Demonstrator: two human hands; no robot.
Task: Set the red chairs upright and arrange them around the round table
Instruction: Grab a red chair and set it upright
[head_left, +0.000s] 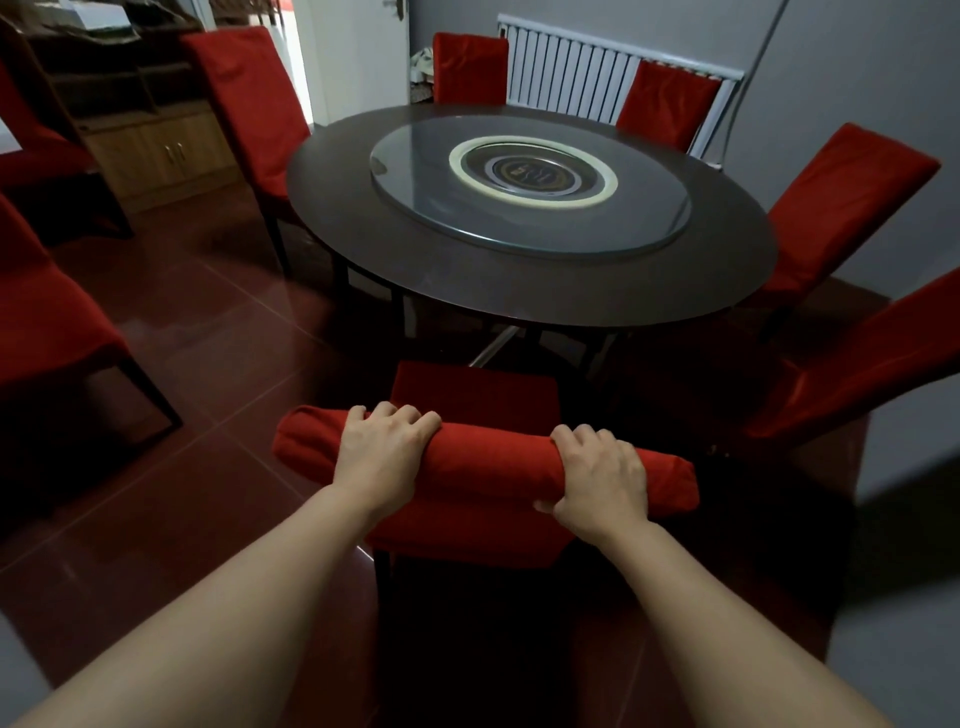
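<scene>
Both hands curled over red chair back (488, 462), left hand (382, 452), right hand (602, 475)

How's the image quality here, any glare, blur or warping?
Head view: dim, with glare on the glass turntable and floor tiles; wide-angle bending toward the edges, corners soft; left hand and right hand on the chair back look sharp.

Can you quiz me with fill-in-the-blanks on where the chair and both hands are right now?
1. Both hands grip the top of the nearest chair's ____.
2. That red chair faces the round ____.
3. The left hand and right hand sit ____ on the chair.
Missing: backrest; table; apart
</scene>
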